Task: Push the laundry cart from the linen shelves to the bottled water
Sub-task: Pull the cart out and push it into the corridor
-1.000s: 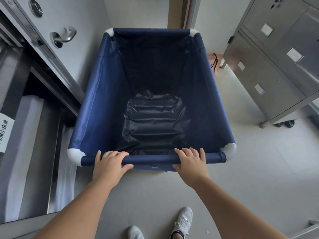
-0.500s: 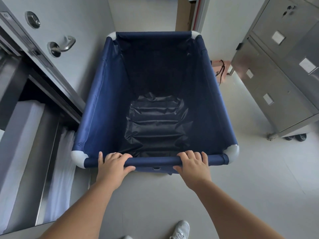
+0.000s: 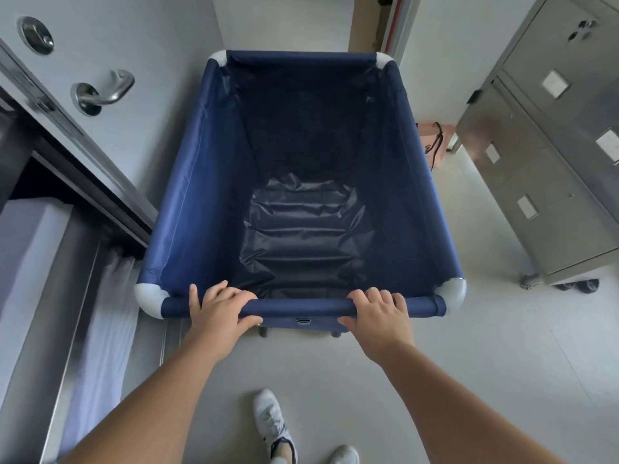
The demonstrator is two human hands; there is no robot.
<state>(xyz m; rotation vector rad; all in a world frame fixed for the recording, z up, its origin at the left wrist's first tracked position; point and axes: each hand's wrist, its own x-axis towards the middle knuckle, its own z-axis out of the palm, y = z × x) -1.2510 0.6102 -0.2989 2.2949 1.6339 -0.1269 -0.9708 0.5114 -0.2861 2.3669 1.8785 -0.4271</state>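
The navy fabric laundry cart point(image 3: 201, 202) fills the middle of the view, with grey plastic corners and nothing inside. Its near rail point(image 3: 301, 307) runs across just in front of me. My left hand point(image 3: 219, 308) is wrapped over the left part of that rail. My right hand point(image 3: 378, 313) grips the right part of the same rail. Linen shelves point(image 3: 30, 279) with folded white sheets stand at my left. No bottled water is in view.
A grey door with a metal lever handle point(image 3: 104, 90) stands close to the cart's left side. A wheeled steel cabinet point(image 3: 549, 169) stands at the right. A pink paper bag point(image 3: 432, 142) sits on the floor beyond the cart's right wall. A passage opens ahead.
The cart and I have rolled forward past the linen shelves. The door handle and steel cabinet have shifted nearer and outward in view. Both hands keep the same grip on the rail.
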